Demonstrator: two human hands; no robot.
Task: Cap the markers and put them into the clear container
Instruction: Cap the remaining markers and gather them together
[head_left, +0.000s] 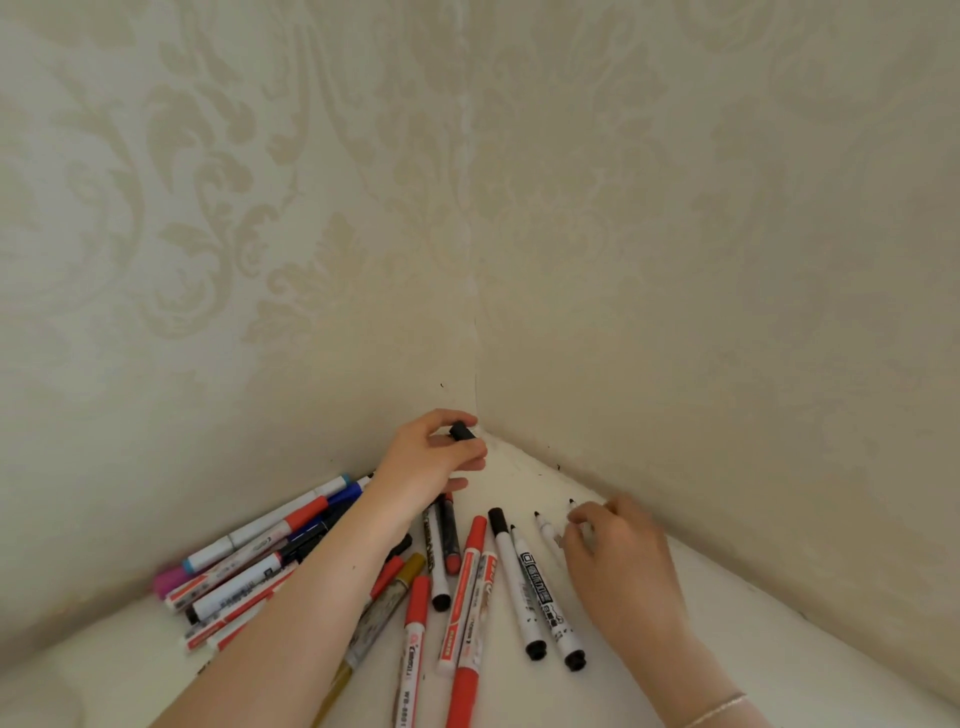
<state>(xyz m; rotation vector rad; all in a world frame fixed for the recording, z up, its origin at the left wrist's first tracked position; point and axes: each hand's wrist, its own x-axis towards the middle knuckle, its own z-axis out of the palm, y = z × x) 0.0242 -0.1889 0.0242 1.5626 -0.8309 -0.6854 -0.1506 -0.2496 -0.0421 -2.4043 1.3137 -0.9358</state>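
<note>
A small black plastic marker cap (460, 431) sits pinched in the left hand (426, 462), whose grip is clamped on it near the wall corner. The right hand (618, 551), fingers curled, grips a thin white uncapped marker (546, 531) on the white tabletop (727, 649) beside scattered red and black markers (467, 582)

Two cream damask-papered walls (260, 208) meet in a corner above a white surface (779, 649).
</note>
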